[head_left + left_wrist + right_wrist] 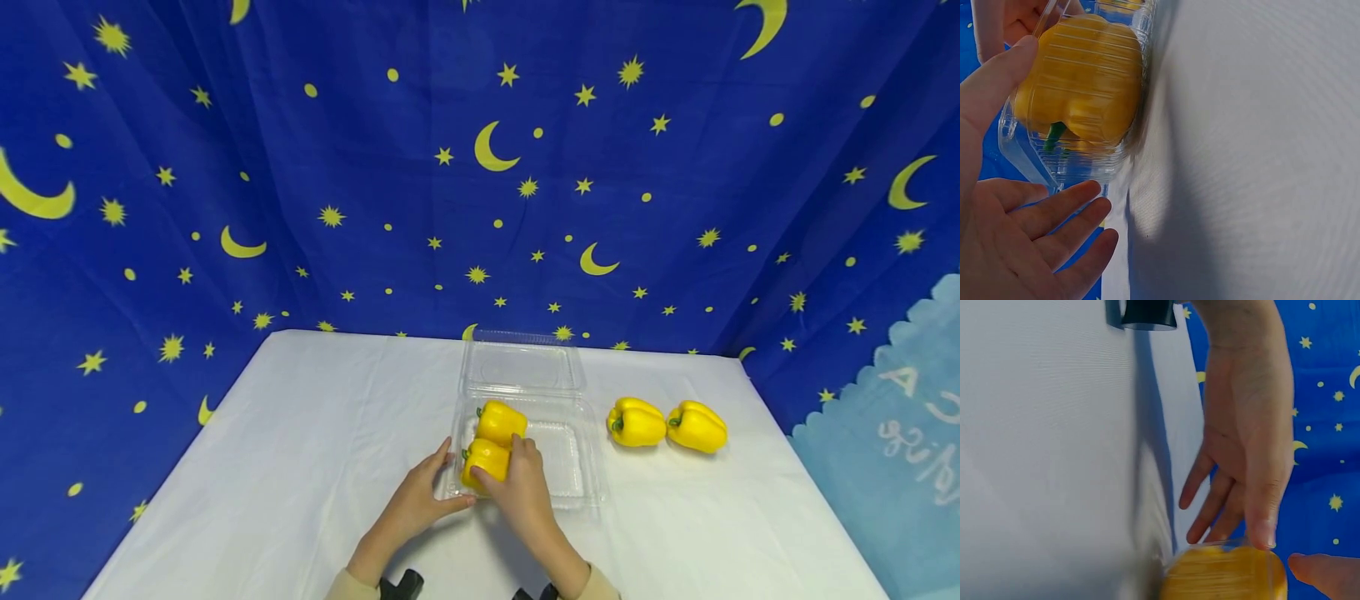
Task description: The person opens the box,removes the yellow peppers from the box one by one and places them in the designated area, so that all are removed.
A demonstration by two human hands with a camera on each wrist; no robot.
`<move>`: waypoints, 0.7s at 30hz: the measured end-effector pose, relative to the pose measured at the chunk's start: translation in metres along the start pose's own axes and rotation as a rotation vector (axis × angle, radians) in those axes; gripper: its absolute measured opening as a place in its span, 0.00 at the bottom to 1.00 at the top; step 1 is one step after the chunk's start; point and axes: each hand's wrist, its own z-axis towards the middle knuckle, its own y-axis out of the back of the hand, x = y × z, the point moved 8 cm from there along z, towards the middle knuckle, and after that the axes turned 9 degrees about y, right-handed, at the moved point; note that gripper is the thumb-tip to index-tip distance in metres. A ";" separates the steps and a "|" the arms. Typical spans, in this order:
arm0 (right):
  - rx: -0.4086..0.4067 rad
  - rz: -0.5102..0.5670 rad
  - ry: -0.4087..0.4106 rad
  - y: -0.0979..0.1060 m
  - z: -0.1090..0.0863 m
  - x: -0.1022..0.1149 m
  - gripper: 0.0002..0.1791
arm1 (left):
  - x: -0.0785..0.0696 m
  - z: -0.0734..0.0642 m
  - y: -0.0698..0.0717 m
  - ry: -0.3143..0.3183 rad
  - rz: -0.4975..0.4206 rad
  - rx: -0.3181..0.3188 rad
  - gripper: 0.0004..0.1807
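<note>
A clear plastic clamshell container [561, 458] lies with its lid [525, 367] folded back, away from me. Two yellow bell peppers sit in its left half, a far one [504, 421] and a near one [486, 457], stems to the left. My right hand [527, 492] holds the near pepper between thumb and fingers. In the right wrist view its thumb [1263, 528] is at the top of that pepper. My left hand [412, 500] is at the container's near left corner, fingers spread and fairly straight; its thumb [1013, 59] touches the rim in the left wrist view.
Two more yellow bell peppers, one [637, 422] beside another [697, 427], lie on the white tablecloth [315, 417] right of the container. Behind the table hangs a blue curtain [405, 192] with moons and stars. Black pieces [402, 585] show near the wrists.
</note>
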 end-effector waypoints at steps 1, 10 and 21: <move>0.000 -0.005 -0.004 -0.001 -0.001 0.000 0.43 | 0.000 0.000 0.000 -0.001 0.000 0.000 0.55; 0.057 -0.019 -0.066 -0.011 -0.005 -0.002 0.43 | 0.000 0.000 -0.001 -0.028 0.016 -0.004 0.55; 0.049 -0.080 -0.101 -0.015 -0.005 -0.006 0.49 | -0.001 0.000 -0.001 -0.041 0.032 -0.017 0.55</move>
